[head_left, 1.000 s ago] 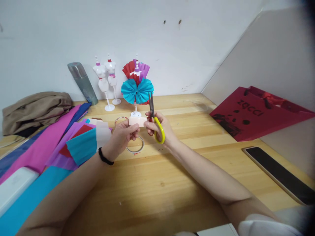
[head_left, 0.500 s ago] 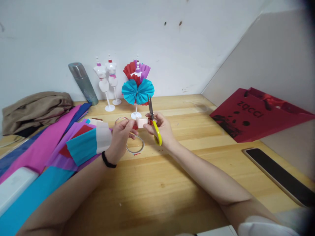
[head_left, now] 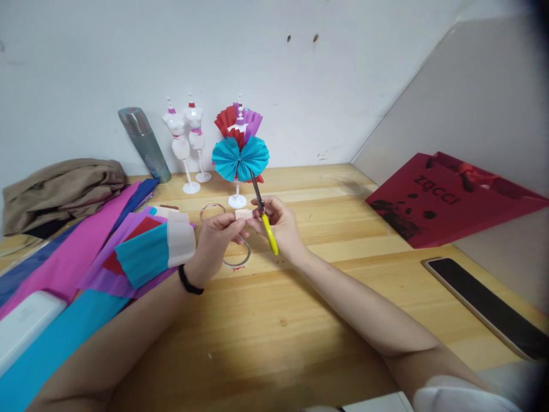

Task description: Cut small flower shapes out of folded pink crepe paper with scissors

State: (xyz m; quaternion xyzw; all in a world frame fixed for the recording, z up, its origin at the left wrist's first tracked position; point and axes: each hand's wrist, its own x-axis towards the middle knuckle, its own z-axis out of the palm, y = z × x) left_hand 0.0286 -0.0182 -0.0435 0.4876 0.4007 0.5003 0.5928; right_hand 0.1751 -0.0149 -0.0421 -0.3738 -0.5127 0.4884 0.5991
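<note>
Between my hands is a small folded piece of pale pink paper (head_left: 243, 214). My left hand (head_left: 217, 233) pinches it from the left, thumb on top. My right hand (head_left: 281, 224) holds scissors (head_left: 269, 232) with yellow handles, blades pointing up and away, and its fingertips are at the paper's right end. Behind the blades, a small white mannequin (head_left: 237, 201) wears a pleated turquoise paper bow (head_left: 240, 159) and red and purple pleated pieces. A roll of tape (head_left: 237, 265) lies on the table below my left fingers, partly hidden. Another tape ring (head_left: 211, 205) lies just beyond them.
Two white mannequins (head_left: 180, 150) and a grey flask (head_left: 146, 143) stand by the wall. Coloured crepe paper (head_left: 143, 254) and a brown cloth (head_left: 64, 191) lie left. A red paper bag (head_left: 454, 200) and a phone (head_left: 484, 306) are on the right.
The scissors have tilted, their tips swinging left in front of the turquoise bow. The pink paper looks flatter and is slightly further left, with my left thumb over its edge.
</note>
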